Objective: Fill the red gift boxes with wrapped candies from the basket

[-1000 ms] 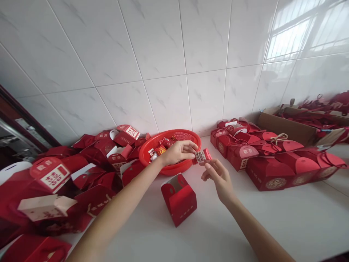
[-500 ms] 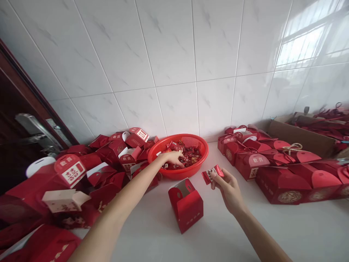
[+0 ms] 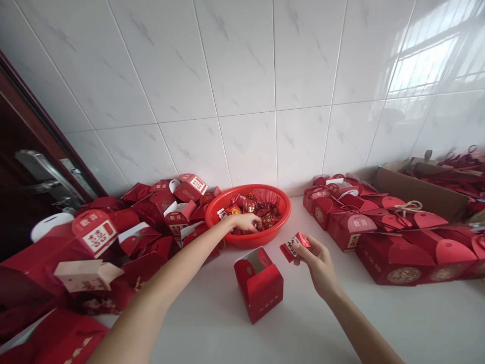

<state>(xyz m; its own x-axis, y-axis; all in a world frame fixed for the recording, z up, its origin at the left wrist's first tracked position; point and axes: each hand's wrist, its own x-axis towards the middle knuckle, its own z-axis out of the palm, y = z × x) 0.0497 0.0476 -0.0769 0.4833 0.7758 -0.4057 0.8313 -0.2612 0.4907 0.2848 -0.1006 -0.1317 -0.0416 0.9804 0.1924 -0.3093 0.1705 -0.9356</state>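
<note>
My left hand [image 3: 245, 222] reaches into a red plastic basket [image 3: 286, 210] of wrapped candies [image 3: 271, 217]. Its fingers are bent and pinched together among the candies; what they hold, if anything, is hidden. Between the thumb and fingers of my right hand [image 3: 318, 260] is a red wrapped candy [image 3: 294, 246] with dark print on a pale patch. That hand hovers to the right of a red gift box [image 3: 261, 288], which stands in front of the basket with its top flaps up and open.
Red gift boxes [image 3: 151, 207] crowd the left, several with raised flaps. Closed red boxes [image 3: 397, 258] stand in rows on the right, a few tied with cord. A cardboard box [image 3: 420, 189] of dark red items sits behind them. The tiled wall [image 3: 246, 146] bounds the back.
My left hand has shifted slightly right within the basket, and its fingers have drawn together. My right hand keeps the candy in almost the same place, turned slightly.
</note>
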